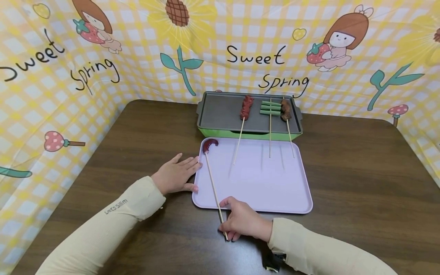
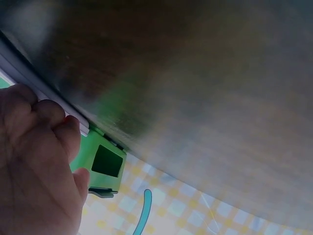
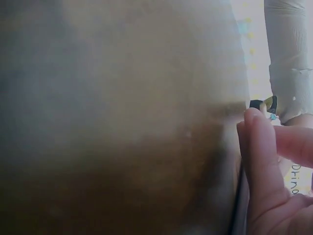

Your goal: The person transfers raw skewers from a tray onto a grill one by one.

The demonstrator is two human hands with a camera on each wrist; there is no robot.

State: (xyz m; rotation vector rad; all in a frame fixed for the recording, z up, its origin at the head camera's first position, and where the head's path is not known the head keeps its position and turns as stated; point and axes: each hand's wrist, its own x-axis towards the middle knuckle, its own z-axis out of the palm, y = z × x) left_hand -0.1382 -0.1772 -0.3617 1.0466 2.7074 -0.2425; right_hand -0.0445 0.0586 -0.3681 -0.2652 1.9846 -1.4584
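Note:
In the head view my right hand (image 1: 242, 219) pinches the lower end of a thin wooden skewer (image 1: 212, 179), near the front edge of the lilac tray (image 1: 282, 191). A dark red curved piece (image 1: 210, 144), like a shrimp, sits on the skewer's far end, over the tray's back left corner. My left hand (image 1: 177, 174) lies at the tray's left edge, fingers extended, fingertips at the rim. The left wrist view shows that hand (image 2: 39, 161) close up against the tray's side. In the right wrist view the right hand's fingers (image 3: 261, 152) come together; the skewer is mostly hidden there.
Behind the tray stands a grey grill plate (image 1: 220, 114) on a green base (image 1: 220, 133). On it lie a red meat skewer (image 1: 246, 108), a green vegetable skewer (image 1: 270, 107) and a brown skewer (image 1: 285, 110), sticks reaching over the tray. A patterned cloth (image 1: 213, 76) borders the brown table (image 1: 361, 183).

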